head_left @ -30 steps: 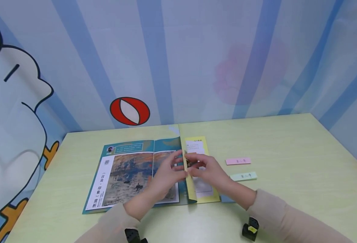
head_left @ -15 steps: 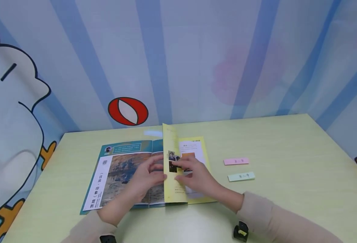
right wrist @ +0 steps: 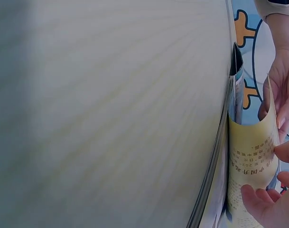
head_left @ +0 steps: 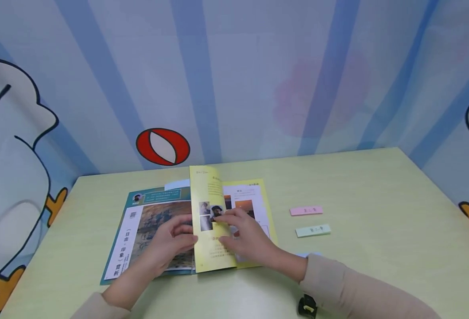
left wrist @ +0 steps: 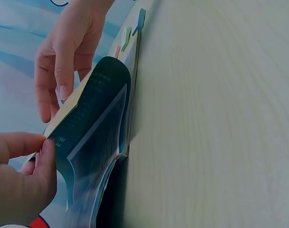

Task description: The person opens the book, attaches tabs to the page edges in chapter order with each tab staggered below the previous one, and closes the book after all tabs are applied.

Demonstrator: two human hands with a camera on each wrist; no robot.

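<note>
An open book lies on the table, with a framed painting on its teal left page [head_left: 160,217]. A yellow page [head_left: 206,248] with text and small portraits stands partly lifted over the middle. My left hand [head_left: 168,243] pinches that page's free edge between thumb and forefinger, clearest in the left wrist view. My right hand [head_left: 248,237] rests its fingertips on the yellow side of the page, thumb and fingers apart. A pale strip [head_left: 177,184] shows behind the page's upper left; what holds it is hidden. The right-hand page [head_left: 254,195] is partly covered by my right hand.
Right of the book lie a pink paper strip [head_left: 306,211] and a green one [head_left: 313,231], both with handwriting. A blue strip [head_left: 309,254] is mostly hidden by my right forearm. A patterned curtain [head_left: 250,88] hangs behind the table [head_left: 358,199].
The yellow page has swung leftward from nearly edge-on, showing its portraits and text. Both hands have moved left with it. The pale strip has shifted left too.
</note>
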